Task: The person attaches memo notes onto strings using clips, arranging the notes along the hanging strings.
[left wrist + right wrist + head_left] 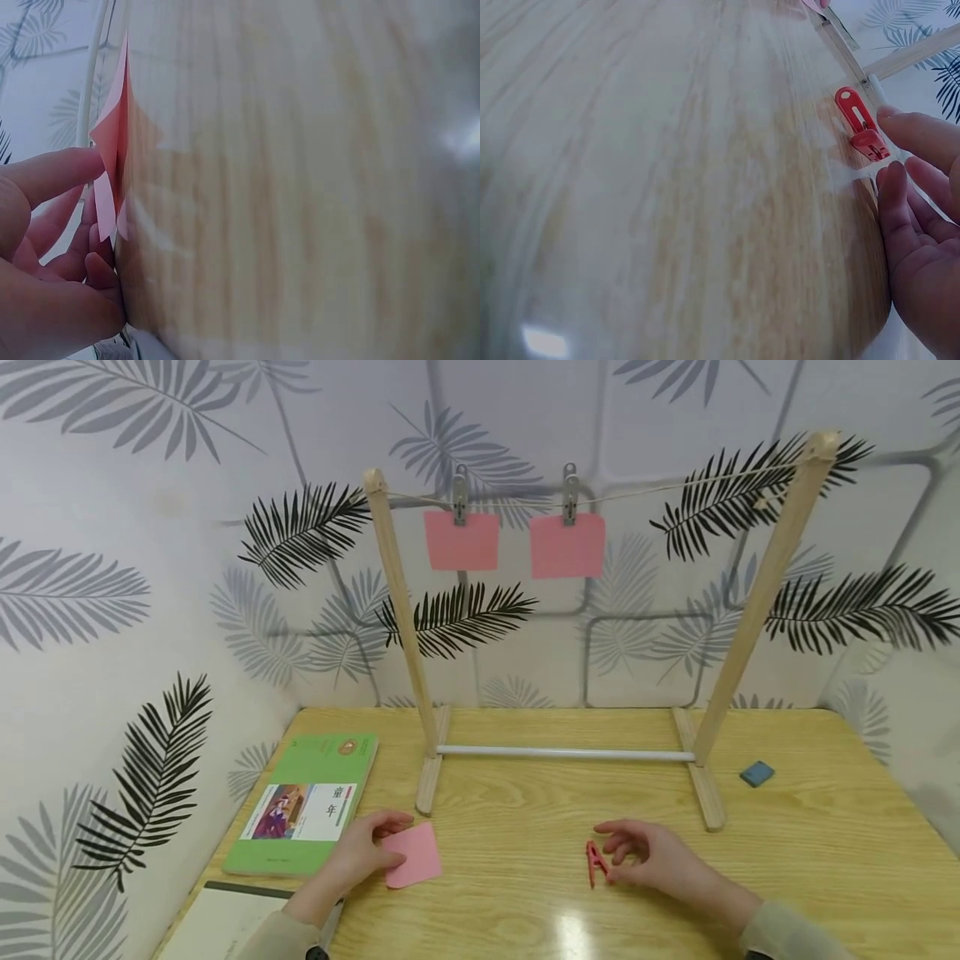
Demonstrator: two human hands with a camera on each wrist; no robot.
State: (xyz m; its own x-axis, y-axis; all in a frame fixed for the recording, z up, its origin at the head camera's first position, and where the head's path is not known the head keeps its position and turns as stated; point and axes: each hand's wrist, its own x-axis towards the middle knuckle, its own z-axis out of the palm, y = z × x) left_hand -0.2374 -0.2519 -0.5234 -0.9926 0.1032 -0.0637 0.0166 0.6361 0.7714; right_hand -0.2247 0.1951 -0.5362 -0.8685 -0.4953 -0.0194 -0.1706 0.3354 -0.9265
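My left hand point(360, 853) pinches the near-left edge of a pink square of paper point(418, 857) low over the table, left of centre. In the left wrist view the paper point(114, 139) looks edge-on and slightly bent, its lower edge between thumb and fingers. A red clothespin point(592, 858) lies on the table at the fingertips of my right hand point(660, 858). In the right wrist view the clothespin point(867, 141) is just beyond the loosely bent fingers, with a small gap showing; the hand does not grip it.
A wooden frame point(757, 602) carries a string point(675, 487) with two pink papers point(461, 547) hung by metal clips point(570, 497). A white rod point(562, 752) joins its feet. A green book point(300, 852) and a pale notebook point(225, 918) lie left; a small blue block point(757, 773) right.
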